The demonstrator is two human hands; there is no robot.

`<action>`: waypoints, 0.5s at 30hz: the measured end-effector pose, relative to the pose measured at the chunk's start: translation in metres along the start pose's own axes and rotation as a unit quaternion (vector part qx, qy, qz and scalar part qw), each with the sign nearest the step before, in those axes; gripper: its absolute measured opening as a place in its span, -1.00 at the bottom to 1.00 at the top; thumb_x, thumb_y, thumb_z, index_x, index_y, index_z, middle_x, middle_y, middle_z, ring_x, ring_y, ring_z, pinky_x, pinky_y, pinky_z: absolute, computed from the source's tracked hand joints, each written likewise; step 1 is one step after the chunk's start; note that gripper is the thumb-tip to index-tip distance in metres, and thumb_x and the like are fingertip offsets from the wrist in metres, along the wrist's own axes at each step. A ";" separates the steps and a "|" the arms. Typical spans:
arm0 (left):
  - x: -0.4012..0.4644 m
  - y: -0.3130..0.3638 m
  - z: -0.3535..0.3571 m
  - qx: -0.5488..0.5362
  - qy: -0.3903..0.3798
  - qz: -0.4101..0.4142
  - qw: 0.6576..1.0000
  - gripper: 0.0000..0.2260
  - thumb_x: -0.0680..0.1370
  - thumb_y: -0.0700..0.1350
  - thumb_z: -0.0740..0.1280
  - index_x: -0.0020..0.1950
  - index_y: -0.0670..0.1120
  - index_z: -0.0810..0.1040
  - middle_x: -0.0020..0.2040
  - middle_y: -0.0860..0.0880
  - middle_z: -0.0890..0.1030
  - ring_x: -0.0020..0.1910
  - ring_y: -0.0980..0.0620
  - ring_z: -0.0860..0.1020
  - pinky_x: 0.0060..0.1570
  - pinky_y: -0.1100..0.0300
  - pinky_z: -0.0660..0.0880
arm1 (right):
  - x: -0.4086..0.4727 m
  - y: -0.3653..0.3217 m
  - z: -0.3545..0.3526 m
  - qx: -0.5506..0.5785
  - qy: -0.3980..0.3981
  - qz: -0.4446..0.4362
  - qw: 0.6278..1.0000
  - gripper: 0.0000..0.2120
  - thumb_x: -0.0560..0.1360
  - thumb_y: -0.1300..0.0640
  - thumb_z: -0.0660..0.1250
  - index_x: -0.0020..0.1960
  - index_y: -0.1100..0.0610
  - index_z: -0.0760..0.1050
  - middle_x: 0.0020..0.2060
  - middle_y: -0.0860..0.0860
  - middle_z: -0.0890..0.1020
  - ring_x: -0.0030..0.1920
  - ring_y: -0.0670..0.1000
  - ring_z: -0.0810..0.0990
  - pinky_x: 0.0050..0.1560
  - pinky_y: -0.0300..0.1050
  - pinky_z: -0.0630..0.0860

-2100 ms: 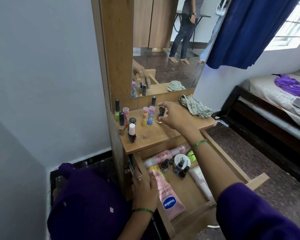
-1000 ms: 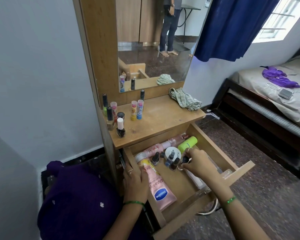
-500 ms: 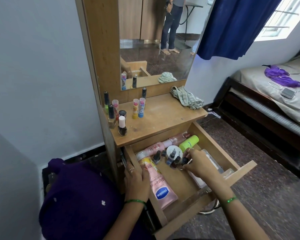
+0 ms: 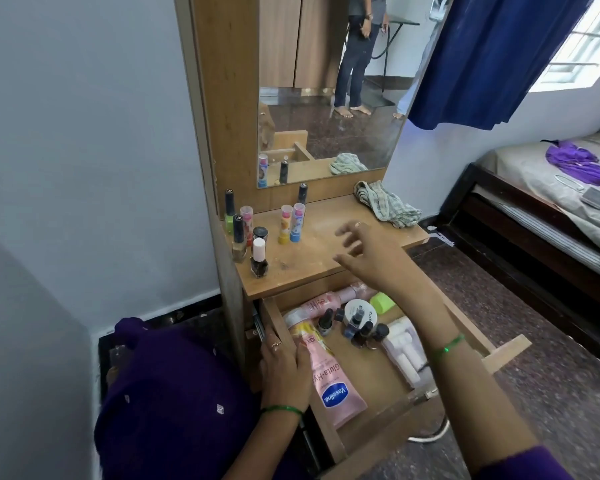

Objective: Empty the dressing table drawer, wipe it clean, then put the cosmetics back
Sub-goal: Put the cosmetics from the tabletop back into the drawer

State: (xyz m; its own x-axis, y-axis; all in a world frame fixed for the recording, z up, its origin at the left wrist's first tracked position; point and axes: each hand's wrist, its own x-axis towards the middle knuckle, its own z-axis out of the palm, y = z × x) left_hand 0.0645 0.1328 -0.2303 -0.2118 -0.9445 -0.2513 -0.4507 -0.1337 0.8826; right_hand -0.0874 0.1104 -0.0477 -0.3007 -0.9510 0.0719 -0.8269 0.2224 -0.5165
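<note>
The wooden drawer (image 4: 506, 353) stands pulled out under the dressing table top (image 4: 329, 261). It holds a pink Vaseline tube (image 4: 333, 382), a pink bottle (image 4: 326, 301), a white round jar (image 4: 359, 311), a green container (image 4: 381, 303), several small dark bottles (image 4: 368, 332) and a white packet (image 4: 404, 348). My left hand (image 4: 284, 368) grips the drawer's left wall. My right hand (image 4: 364, 251) hovers empty over the table top, fingers spread. Nail polish bottles (image 4: 258, 256) and lip balm sticks (image 4: 291, 223) stand at the top's left.
A checked cloth (image 4: 388, 204) lies at the table top's back right, under the mirror (image 4: 329, 98). A bed (image 4: 551, 188) stands to the right, with a blue curtain (image 4: 492, 57) above. A person's legs show in the mirror. My purple-clad knee (image 4: 174, 403) is at bottom left.
My right hand set a small dark bottle in the drawer, let go, and has risen empty over the table top. My left hand stayed on the drawer's wall.
</note>
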 end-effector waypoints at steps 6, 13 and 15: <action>0.000 0.001 -0.002 0.001 -0.002 0.004 1.000 -0.44 0.58 0.04 0.20 0.51 0.02 0.04 0.34 -0.14 0.35 0.16 -0.11 0.54 0.02 -0.07 0.59 | 0.045 -0.033 0.018 -0.011 0.020 -0.082 0.996 -0.41 0.46 0.24 0.36 0.42 -0.01 0.27 0.26 0.07 0.45 0.04 0.03 0.56 0.01 -0.24 0.37; -0.002 0.003 -0.002 -0.032 -0.010 -0.007 0.999 -0.49 0.54 0.06 0.21 0.45 0.11 0.11 0.28 -0.13 0.40 0.13 -0.12 0.55 -0.02 -0.09 0.60 | 0.071 -0.041 0.029 -0.080 0.002 -0.109 0.991 -0.51 0.44 0.27 0.32 0.32 -0.04 0.39 0.07 0.03 0.45 0.03 0.04 0.51 -0.03 -0.04 0.52; -0.002 0.003 -0.002 -0.032 -0.006 -0.006 0.999 -0.45 0.49 0.13 0.20 0.44 0.11 0.13 0.28 -0.14 0.40 0.13 -0.13 0.55 0.00 -0.11 0.59 | 0.075 -0.041 0.030 -0.098 0.008 -0.107 0.989 -0.55 0.42 0.30 0.32 0.26 -0.03 0.45 0.07 0.03 0.48 0.04 0.05 0.52 -0.08 -0.04 0.52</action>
State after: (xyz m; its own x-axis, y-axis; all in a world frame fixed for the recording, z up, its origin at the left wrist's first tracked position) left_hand 0.0648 0.1338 -0.2263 -0.2174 -0.9389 -0.2668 -0.3974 -0.1645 0.9028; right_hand -0.0619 0.0235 -0.0472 -0.1158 -0.9776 0.1755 -0.9480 0.0561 -0.3132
